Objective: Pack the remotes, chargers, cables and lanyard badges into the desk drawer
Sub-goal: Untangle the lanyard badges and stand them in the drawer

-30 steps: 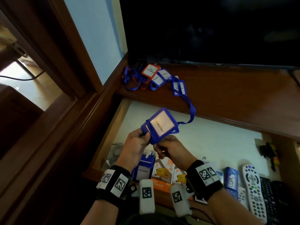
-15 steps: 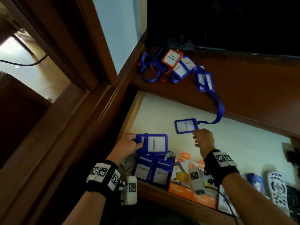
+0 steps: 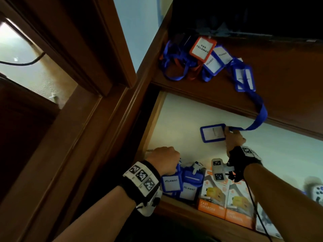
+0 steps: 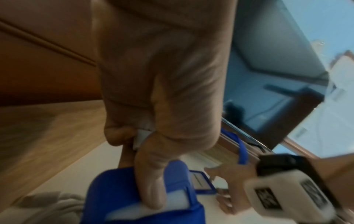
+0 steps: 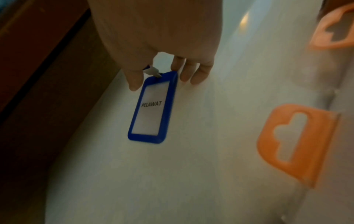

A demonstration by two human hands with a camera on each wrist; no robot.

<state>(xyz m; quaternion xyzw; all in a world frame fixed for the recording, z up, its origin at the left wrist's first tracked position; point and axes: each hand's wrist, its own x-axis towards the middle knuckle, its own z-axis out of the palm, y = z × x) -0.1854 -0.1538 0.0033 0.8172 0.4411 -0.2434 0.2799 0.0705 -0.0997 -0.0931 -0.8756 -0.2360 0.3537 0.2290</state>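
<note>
The drawer (image 3: 153,119) is open, with a white floor. My left hand (image 3: 163,159) grips a blue "PELAWAT" badge (image 3: 172,182) at the drawer's front left; in the left wrist view my thumb lies across this badge (image 4: 145,195). My right hand (image 3: 233,138) pinches the clip end of a second blue badge (image 3: 212,132), which lies flat on the drawer floor, as the right wrist view shows for badge (image 5: 153,109) and hand (image 5: 159,80). Its blue lanyard (image 3: 258,117) runs up over the desk edge to a pile of badges (image 3: 206,58).
Orange and white charger boxes (image 3: 227,198) stand along the drawer front beside more blue badges (image 3: 189,187). A white remote (image 3: 317,191) lies at the far right. A grey cable coil (image 4: 47,204) sits in the drawer's left corner. A dark TV (image 3: 262,14) stands on the desk.
Both hands held the badges together a second ago. They have since parted: the left lowered its badge to the front row, and the right laid its badge on the drawer floor.
</note>
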